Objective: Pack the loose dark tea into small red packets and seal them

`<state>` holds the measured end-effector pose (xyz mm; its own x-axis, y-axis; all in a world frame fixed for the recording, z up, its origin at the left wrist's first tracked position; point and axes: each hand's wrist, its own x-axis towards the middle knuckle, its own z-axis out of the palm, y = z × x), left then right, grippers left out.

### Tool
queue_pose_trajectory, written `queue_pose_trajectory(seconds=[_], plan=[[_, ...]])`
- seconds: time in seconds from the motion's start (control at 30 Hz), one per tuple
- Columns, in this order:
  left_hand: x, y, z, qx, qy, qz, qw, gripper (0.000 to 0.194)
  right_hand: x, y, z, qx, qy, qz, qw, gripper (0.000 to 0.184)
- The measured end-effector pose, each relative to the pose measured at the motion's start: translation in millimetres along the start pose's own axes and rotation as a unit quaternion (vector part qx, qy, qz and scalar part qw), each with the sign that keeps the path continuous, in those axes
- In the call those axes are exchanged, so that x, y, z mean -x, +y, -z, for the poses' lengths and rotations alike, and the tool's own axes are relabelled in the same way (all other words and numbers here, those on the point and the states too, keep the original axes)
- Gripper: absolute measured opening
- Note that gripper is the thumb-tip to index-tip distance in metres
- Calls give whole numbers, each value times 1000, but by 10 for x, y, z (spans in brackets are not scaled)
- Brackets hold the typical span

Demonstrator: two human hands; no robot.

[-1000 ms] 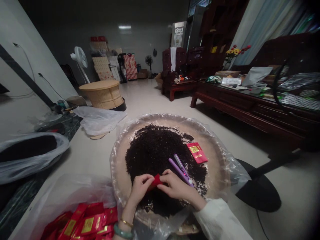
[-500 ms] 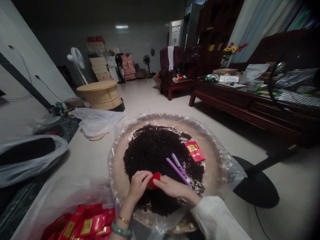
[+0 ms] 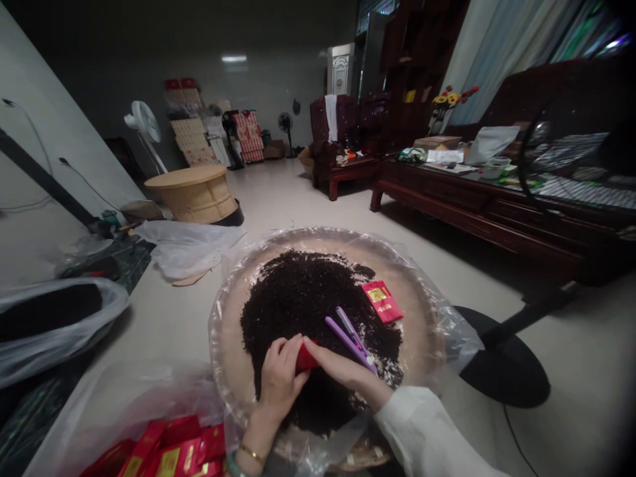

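Observation:
Between both hands is a small red packet [image 3: 306,358], held over the near part of a heap of dark dried leaves [image 3: 298,291]. My left hand [image 3: 282,374] wraps round the packet from the left, fingers bent. From the right, my right hand [image 3: 334,363] presses against it with its fingers held together; the hands hide much of the packet. The leaves lie on a wide round tray [image 3: 422,318] lined with clear plastic. Right of my hands, a purple handheld sealer [image 3: 349,339] rests on the leaves. Beyond it lie flat red packets [image 3: 382,301] with a gold label.
At the lower left, a clear plastic bag [image 3: 163,391] holds several red packets [image 3: 173,450]. Another bag of dark material [image 3: 54,311] stands at the left. A black fan base [image 3: 507,371] is on the floor at right, near a low wooden table [image 3: 447,205].
My left hand has turned and closed further over the red packet, covering more of it. My right hand has straightened against the packet's side. The whole view has shifted slightly.

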<state>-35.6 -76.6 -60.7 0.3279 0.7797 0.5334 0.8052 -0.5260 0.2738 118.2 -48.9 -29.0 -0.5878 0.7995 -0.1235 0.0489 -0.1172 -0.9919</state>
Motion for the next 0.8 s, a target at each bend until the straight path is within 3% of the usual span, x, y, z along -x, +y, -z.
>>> queue_pose_trajectory(seconds=[0.13, 0.2, 0.27, 0.33, 0.37, 0.5, 0.57, 0.7, 0.8], plan=[[26, -70, -42, 15, 33, 27, 999, 59, 59, -31, 68, 26, 8, 54, 998, 73], [40, -106, -57, 14, 51, 53, 997, 56, 112, 24, 178, 141, 123, 113, 976, 57], [47, -134, -73, 14, 68, 78, 995, 52, 169, 153, 331, 308, 275, 155, 898, 35], [48, -150, -88, 19, 84, 94, 992, 48, 212, 338, 494, 432, 351, 143, 818, 54], [48, -153, -94, 23, 88, 99, 991, 47, 223, 436, 569, 461, 349, 121, 807, 68], [50, -155, -110, 39, 97, 120, 987, 44, 205, 724, 825, 462, 274, 57, 842, 92], [56, -156, -112, 45, 103, 136, 984, 44, 182, 770, 976, 449, 289, 52, 844, 93], [62, -157, -118, 55, 109, 158, 980, 43, 126, 749, 1374, 441, 369, 15, 818, 85], [49, -150, -125, 58, 112, 170, 977, 42, -28, 691, 1586, 447, 373, 16, 813, 65]])
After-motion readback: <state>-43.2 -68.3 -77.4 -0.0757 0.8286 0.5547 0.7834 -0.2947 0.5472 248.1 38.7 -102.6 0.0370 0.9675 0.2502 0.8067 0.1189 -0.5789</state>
